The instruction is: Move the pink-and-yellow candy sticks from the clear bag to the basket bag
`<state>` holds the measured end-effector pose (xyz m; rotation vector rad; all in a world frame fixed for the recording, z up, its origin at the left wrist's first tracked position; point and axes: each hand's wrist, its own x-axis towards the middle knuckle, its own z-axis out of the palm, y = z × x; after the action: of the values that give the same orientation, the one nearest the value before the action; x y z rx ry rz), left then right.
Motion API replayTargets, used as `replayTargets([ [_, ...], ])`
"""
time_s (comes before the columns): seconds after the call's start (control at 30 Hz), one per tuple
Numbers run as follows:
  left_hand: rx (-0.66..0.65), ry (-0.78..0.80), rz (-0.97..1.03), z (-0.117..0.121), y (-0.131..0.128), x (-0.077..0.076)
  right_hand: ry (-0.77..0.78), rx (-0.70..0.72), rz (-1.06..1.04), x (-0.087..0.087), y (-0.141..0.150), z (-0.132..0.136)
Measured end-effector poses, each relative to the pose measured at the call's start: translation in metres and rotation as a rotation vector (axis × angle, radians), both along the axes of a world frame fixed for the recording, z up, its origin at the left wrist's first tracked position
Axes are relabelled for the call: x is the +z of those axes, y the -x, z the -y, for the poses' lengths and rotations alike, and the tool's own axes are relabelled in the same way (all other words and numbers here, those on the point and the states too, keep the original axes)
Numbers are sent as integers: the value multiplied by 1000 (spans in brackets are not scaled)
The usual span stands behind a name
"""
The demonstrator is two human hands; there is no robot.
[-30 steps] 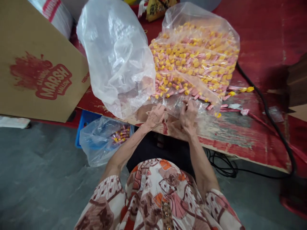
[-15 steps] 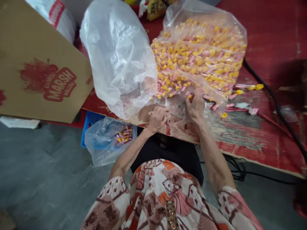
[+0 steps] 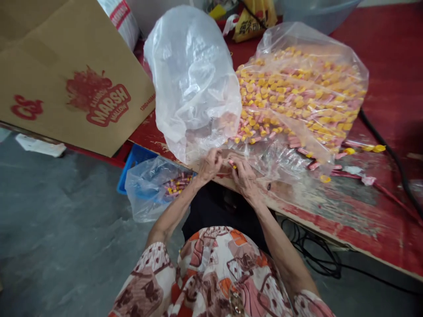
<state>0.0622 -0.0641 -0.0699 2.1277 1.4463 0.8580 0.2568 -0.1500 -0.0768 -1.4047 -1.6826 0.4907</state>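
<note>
My left hand (image 3: 209, 166) and my right hand (image 3: 243, 174) meet at the near edge of the red table (image 3: 363, 207), fingers curled together over a small pink and yellow piece that I can barely make out. Just beyond them lies a big clear bag (image 3: 299, 99) full of pink sticks with yellow caps, its mouth open toward me. A second, puffed-up clear bag (image 3: 194, 79) stands to the left of it, above my left hand.
A blue crate lined with a plastic bag (image 3: 152, 187) holding a few finished pieces sits on the floor at my left. A "Marsh Mallow" cardboard box (image 3: 76, 79) stands further left. Loose pieces (image 3: 346, 152) and a black cable (image 3: 393, 158) lie at the right.
My right hand has drawn back from the mouth of the full bag and joined my left hand at the table's edge. The view has shifted left and down.
</note>
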Motion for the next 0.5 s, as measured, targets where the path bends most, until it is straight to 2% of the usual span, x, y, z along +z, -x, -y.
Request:
replayTargets([
  [0.13,271,17,7,-74,41,12,-26,-28,-73,0,-4,3],
  [0.23,389,10,33,-133,65,21,-12,-62,-87,-1,-5,4],
  [0.3,434,1,52,-162,77,23,-2,-63,-86,-2,-4,3],
  [0.4,411,-11,50,-183,88,21,23,-79,-75,-3,-3,2],
  [0.5,315,-63,16,-180,94,14,-15,-148,-68,-6,-3,3],
])
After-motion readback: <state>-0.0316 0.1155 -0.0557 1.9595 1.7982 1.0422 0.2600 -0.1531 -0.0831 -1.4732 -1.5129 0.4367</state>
